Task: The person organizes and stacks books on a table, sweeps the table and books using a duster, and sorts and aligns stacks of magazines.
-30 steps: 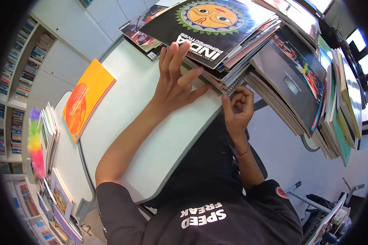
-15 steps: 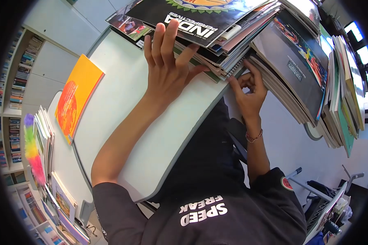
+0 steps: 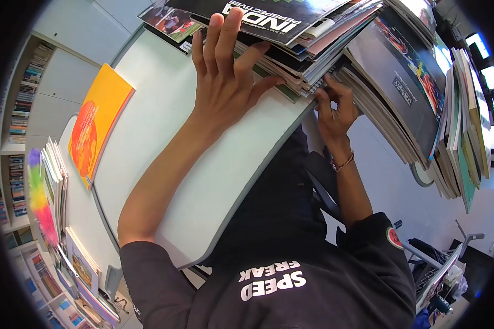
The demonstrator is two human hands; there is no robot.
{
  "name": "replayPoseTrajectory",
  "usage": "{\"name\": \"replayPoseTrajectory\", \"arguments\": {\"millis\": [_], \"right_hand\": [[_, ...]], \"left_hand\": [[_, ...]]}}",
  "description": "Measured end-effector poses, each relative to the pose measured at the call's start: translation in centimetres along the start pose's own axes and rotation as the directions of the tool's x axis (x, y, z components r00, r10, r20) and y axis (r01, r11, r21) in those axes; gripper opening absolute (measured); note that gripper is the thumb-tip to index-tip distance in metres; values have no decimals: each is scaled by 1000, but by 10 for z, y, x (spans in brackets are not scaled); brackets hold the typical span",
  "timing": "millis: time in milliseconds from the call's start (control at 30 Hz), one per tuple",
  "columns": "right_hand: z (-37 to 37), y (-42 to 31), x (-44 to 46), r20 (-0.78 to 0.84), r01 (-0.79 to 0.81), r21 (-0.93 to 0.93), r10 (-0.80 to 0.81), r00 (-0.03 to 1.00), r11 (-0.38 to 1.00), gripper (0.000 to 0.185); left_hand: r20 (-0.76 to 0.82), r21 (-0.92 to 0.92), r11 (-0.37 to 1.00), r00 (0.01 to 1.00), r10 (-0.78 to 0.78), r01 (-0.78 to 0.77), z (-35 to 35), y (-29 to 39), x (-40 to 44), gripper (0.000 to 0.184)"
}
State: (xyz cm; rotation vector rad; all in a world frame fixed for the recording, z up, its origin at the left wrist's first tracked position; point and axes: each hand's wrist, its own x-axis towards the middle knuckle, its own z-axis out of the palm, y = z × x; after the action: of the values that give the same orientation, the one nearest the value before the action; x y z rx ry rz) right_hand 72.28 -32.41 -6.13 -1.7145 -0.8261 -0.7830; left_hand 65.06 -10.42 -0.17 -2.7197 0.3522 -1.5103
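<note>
A stack of magazines with a black "INDIA PERSPECTIVES" magazine on top lies at the far end of the white table. Against its near side rests my left hand, fingers stretched apart and thumb along the lower edges. My right hand is at the stack's right corner by a spiral binding, its fingers curled and thumb and forefinger pinching the edge. Just right of that hand is a second stack, topped by a dark grey book. The fingertips of my right hand are partly hidden.
An orange book lies on the left part of the white table. Upright books and a rainbow duster stand at far left, before bookshelves. More books lean at the right. A metal-framed rack is at lower right.
The view has shifted slightly, and the stacks sit a little higher. My left hand keeps its spread pose; my right thumb and forefinger have drawn closer together at the stack's corner.
</note>
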Motion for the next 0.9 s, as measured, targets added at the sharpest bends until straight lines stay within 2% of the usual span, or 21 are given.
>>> {"name": "replayPoseTrajectory", "arguments": {"millis": [133, 500, 667, 767, 900], "right_hand": [[-2, -7, -1, 26, -117, 26, 116, 993, 993, 32], [0, -7, -3, 8, -150, 67, 150, 989, 986, 32], [-2, -10, -1, 14, -127, 31, 126, 992, 991, 31], [-5, -10, -2, 47, -155, -7, 155, 987, 988, 31], [-9, -4, -6, 72, -162, -28, 163, 984, 986, 31]], "left_hand": [[1, 24, 1000, 1000, -7, 6, -1, 1, 0, 85], [-64, 23, 998, 996, -62, 64, 3, 1, 0, 89], [-204, -128, 989, 974, -102, 77, -2, 0, 2, 74], [-69, -209, 974, 993, -101, 84, -22, 10, 7, 76], [-8, -227, 969, 994, -106, 101, -30, 26, 7, 74]]}}
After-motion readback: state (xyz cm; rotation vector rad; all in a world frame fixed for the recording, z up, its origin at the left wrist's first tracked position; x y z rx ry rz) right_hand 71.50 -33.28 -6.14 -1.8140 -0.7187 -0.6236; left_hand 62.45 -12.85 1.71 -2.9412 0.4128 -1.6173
